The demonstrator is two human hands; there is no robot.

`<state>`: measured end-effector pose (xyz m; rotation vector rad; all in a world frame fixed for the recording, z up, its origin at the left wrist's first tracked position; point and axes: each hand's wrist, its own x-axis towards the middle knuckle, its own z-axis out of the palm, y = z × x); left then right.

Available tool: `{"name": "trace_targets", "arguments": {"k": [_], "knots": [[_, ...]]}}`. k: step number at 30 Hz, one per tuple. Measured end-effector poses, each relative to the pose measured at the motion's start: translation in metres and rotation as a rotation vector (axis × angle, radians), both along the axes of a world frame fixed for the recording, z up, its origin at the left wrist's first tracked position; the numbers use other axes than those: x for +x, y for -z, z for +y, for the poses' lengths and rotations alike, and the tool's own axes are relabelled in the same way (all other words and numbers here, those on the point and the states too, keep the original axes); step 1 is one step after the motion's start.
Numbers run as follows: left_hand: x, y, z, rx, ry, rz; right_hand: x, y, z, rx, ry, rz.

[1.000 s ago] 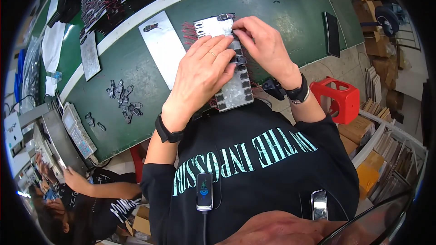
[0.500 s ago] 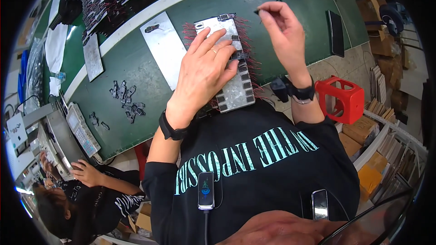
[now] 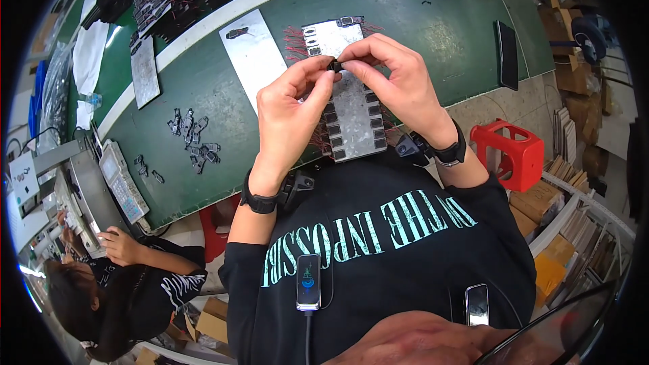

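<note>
Over a metal plate [image 3: 350, 122], my left hand [image 3: 294, 98] and right hand [image 3: 395, 81] meet fingertip to fingertip. Both pinch one small black part [image 3: 334, 65], mostly hidden by the fingers. Rows of small black rectangular parts [image 3: 336, 130] line the plate's two long sides, with thin red wires [image 3: 295, 44] sticking out past the edges. At its far end lies another dark part [image 3: 349, 21], set crosswise. Left of it, a second, paler plate [image 3: 251, 51] bears a single black part [image 3: 236, 33].
Loose black parts [image 3: 196, 128] lie in a group on the green table at left. Beyond them stand a keypad device [image 3: 122, 182] and a co-worker [image 3: 128, 277]. Stacked plates with red wires [image 3: 159, 0] sit far left. A black phone-like slab [image 3: 506, 54] and red stool [image 3: 507, 152] are at right.
My left hand has lifted off the plate and closed on the small part. My right hand has come left and nearer, bringing the part to the left fingertips.
</note>
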<state>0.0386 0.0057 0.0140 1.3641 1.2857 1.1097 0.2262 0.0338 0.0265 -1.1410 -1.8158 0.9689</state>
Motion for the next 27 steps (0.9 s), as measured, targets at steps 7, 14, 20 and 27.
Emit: {"name": "trace_targets", "arguments": {"k": [7,14,20,27], "knots": [[-0.001,-0.005,-0.002,-0.176,0.02,-0.274,-0.001,0.003,-0.002,0.043,0.0,-0.017],[-0.004,-0.011,-0.001,-0.238,0.073,-0.246,0.004,-0.001,0.002,-0.232,-0.11,0.16],[-0.004,-0.01,0.001,-0.236,0.085,-0.254,0.007,-0.004,0.008,-0.361,-0.202,0.202],[0.003,-0.007,-0.005,-0.105,0.026,-0.045,0.011,-0.007,0.007,-0.238,-0.166,0.022]]}}
